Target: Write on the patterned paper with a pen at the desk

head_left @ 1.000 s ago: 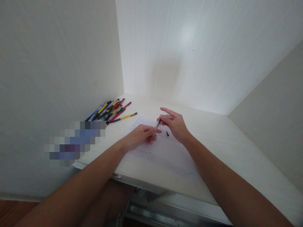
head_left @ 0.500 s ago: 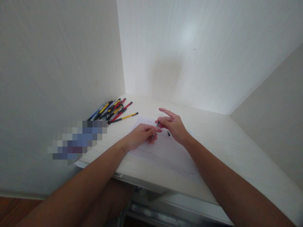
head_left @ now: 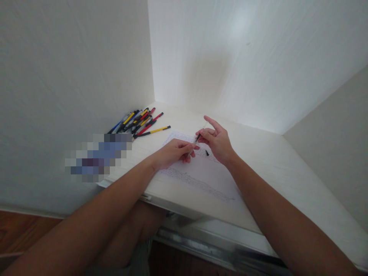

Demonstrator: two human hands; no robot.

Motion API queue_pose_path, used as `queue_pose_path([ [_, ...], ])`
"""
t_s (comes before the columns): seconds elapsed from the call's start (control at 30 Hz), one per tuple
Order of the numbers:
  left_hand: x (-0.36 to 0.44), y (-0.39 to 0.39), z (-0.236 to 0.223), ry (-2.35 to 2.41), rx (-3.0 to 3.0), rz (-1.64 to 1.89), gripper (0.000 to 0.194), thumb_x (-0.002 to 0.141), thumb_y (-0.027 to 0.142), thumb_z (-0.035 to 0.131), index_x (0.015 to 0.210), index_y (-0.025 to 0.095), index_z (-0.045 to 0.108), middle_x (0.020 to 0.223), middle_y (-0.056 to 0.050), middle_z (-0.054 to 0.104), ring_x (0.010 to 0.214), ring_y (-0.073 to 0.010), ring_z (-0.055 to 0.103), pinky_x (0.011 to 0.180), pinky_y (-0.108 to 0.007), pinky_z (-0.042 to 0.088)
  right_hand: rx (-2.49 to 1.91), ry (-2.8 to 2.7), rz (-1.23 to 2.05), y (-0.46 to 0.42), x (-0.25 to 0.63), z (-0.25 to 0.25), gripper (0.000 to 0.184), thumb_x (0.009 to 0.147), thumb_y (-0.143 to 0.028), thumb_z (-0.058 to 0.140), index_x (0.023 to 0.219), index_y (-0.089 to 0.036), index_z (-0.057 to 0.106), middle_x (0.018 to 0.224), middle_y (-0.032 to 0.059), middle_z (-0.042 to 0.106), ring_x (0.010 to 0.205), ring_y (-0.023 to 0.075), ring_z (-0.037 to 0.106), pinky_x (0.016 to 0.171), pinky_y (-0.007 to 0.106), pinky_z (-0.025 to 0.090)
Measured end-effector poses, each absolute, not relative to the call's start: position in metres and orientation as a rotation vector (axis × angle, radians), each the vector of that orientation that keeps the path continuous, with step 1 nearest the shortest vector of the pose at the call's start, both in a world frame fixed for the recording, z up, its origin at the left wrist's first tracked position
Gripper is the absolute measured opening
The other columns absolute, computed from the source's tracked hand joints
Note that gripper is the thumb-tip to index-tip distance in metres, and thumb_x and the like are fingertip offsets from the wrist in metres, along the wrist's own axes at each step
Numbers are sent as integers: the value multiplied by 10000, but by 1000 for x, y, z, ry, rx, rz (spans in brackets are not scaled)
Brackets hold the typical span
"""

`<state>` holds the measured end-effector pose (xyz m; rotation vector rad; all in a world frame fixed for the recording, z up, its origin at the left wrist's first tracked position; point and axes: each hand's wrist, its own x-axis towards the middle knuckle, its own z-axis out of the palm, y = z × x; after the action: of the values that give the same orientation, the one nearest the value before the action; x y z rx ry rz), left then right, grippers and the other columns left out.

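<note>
My left hand point(head_left: 176, 153) pinches the lower part of a slim clear pen point(head_left: 196, 140), thumb against fingers. On its upper part my right hand point(head_left: 217, 143) closes thumb and fingers, while the index finger stretches out upward. A dark length shows in the pen near the right fingertips, and a thin pale end rises beyond them. The pen is tilted up and to the right; whether it is one piece or a refill in a barrel I cannot tell. A small black pen cap point(head_left: 207, 152) lies under the right hand on a written-on paper sheet point(head_left: 207, 172).
A pile of several pens point(head_left: 138, 120), with yellow, red, blue and black parts, lies on the left of the white desk point(head_left: 258, 168). A blurred-out item point(head_left: 100, 155) is at the left edge. White panels close in the desk at the back and sides.
My hands have drawn slightly apart, and more of the dark length shows between them. The black cap is now in fuller view. The whole view has shifted a little.
</note>
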<state>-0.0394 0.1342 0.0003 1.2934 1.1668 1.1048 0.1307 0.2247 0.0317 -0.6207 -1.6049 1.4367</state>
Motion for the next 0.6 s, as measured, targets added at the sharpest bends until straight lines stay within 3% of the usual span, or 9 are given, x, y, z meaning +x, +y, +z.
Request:
queue_pose_path([
  [0.6, -37, 127, 14, 1258, 1328, 1105, 244, 984, 274, 579, 920, 116, 754, 704, -41, 640, 570, -91, 517, 549, -234, 405, -700, -1690, 1406, 220, 130, 32, 770, 778, -346, 784, 1467, -173, 487, 910, 58, 757, 748, 158, 679, 778, 353, 607],
])
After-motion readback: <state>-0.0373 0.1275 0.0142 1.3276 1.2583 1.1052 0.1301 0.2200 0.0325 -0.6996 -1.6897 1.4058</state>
